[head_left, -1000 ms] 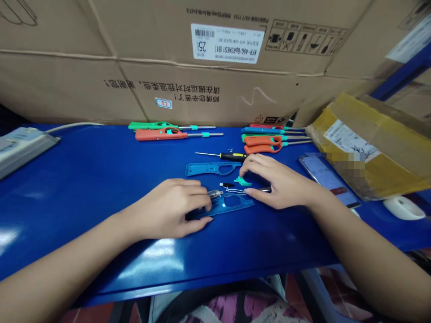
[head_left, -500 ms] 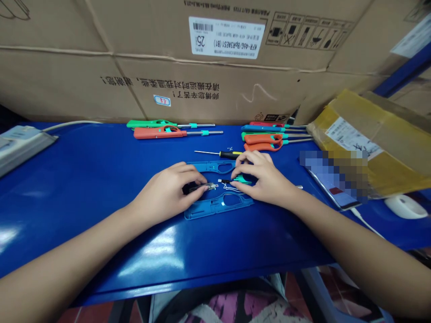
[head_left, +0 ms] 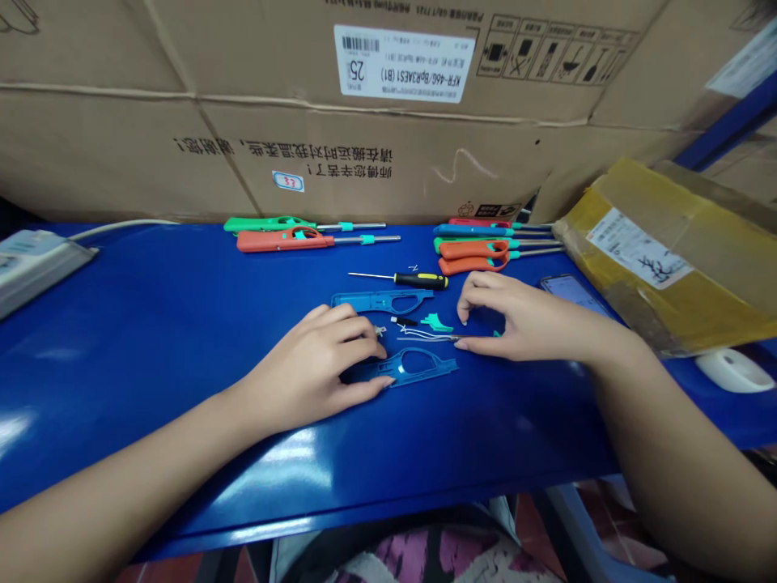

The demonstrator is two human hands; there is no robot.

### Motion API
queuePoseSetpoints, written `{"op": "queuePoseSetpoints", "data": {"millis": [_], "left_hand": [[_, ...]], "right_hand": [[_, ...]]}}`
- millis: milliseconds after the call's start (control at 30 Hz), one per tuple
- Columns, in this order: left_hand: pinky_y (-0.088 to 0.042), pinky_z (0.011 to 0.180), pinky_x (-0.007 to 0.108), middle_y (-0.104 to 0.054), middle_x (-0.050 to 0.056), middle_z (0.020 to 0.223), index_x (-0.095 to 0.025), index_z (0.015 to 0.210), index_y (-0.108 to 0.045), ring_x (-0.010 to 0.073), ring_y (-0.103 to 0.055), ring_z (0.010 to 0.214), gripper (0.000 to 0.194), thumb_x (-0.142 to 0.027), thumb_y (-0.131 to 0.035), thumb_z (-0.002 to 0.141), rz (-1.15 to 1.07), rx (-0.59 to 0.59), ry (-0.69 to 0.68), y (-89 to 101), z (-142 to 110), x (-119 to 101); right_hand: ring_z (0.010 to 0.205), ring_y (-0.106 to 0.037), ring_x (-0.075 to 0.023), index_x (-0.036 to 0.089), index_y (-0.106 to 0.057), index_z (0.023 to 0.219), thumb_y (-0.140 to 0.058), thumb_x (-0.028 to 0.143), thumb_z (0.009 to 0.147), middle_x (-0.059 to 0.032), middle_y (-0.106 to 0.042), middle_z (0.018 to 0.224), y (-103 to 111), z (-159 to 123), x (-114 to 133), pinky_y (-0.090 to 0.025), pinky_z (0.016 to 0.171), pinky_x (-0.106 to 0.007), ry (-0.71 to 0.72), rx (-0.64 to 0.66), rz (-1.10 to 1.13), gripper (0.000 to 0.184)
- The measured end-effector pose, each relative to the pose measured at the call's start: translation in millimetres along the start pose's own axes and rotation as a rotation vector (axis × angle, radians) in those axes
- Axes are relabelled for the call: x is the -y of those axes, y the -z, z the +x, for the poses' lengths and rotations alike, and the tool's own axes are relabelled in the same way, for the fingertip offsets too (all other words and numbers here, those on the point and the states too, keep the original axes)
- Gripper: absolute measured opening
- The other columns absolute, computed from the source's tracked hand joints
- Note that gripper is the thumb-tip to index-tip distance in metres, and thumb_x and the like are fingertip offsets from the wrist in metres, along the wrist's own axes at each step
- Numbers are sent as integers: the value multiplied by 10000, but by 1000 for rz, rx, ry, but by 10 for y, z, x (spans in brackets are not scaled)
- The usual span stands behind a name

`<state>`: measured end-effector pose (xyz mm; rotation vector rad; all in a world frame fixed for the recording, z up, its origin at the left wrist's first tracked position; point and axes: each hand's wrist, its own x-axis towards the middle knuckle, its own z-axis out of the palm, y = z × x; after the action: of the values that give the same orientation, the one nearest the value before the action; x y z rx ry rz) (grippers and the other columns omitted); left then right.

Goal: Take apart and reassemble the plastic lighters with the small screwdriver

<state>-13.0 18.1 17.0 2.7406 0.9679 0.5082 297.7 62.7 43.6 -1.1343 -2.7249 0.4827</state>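
Our near blue shell half [head_left: 420,379] lay ribbed side up on the blue table [head_left: 182,324], an oval opening towards its narrowing right end. Our left hand [head_left: 328,356] covered its left part; we couldn't tell whether it gripped anything. Our right hand [head_left: 515,316] curved, thumb and forefinger apart, by a thin metal rod [head_left: 422,338]. Beyond lay a green trigger [head_left: 435,322] and the matching half [head_left: 370,302].

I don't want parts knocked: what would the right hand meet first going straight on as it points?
The right hand would probably meet the green piece first, besides the rod at its thumb; depth is unclear.
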Motion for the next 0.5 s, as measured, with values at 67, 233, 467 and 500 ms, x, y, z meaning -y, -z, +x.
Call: {"op": "queuePoseSetpoints", "data": {"millis": [67,233,467,500], "left_hand": [[-369,804,346,-704,9,1014,-236,1011,-700,207,-586,962,198,-419,-639,965,12,1,-20,-6,-6,8],[-347,780,340,-708,11,978,-228,1010,-697,201,-576,922,172,-361,-590,993,29,-11,-37,-2,-19,0],[-344,773,341,-712,12,963,-231,1004,-701,203,-574,907,171,-350,-579,992,26,-9,-22,18,-12,-17],[-344,772,341,-713,12,959,-231,1003,-701,203,-574,904,172,-349,-577,992,26,-8,-20,19,-9,-20]], "right_hand": [[947,-574,-224,209,-625,921,-686,402,884,-63,-585,1020,3,-13,-51,-456,858,-366,9,64,33,205],[890,-578,-187,200,-586,941,-589,280,954,-51,-597,1002,-62,42,-55,-463,815,-328,29,65,132,81],[809,-568,-168,209,-574,919,-609,272,935,-27,-630,931,-89,54,-4,-445,727,-299,-18,42,92,74],[797,-568,-166,210,-579,906,-617,281,931,-24,-637,913,-81,49,3,-444,716,-295,-23,49,100,84]]}}
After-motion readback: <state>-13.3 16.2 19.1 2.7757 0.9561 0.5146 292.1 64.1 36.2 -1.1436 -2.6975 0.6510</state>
